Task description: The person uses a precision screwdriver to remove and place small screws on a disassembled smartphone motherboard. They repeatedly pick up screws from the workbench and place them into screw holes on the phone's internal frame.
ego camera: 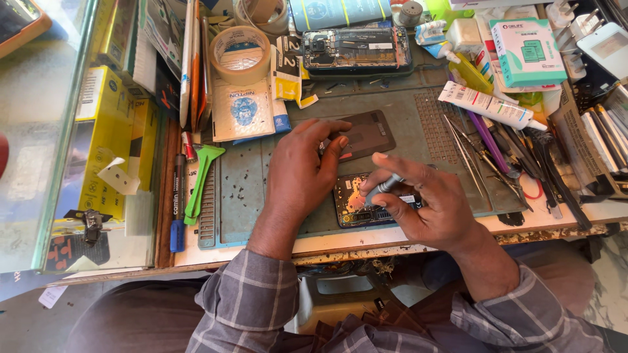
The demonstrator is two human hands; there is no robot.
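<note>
Grey-green rubber covers most of the table: a work mat (261, 189) speckled with tiny dark screws, and on its near edge lies an opened phone (356, 202), back off, its orange and dark innards facing up. The right hand (425, 202) hovers over that phone, its grip pinched around a slim grey screwdriver (384, 188), thumb and fingers closed on the handle, the tip angled down toward the phone's upper part. The left hand (301, 170) rests on the mat just beside the phone, its fingers curled and pressed down; the thumb and forefinger touch the edge of a dark back cover (366, 134) lying flat just above the phone. I cannot tell whether that hand pinches anything small under its fingertips.

Further back sits a second opened phone (356, 49), its boards and battery exposed. To its left a roll of tan tape (240, 53) stands on a white and blue packet (243, 111). On the right, a white tube (487, 104) lies slantwise, with metal tweezers (468, 153) and other dark tools fanned out beside it, and a white and green box (528, 51) behind. On the left edge of the mat lies a green plastic pry tool (199, 183) next to a blue-capped marker (178, 202). Yellow boxes (104, 137) sit under the glass counter at far left. Both sleeves are grey plaid.
</note>
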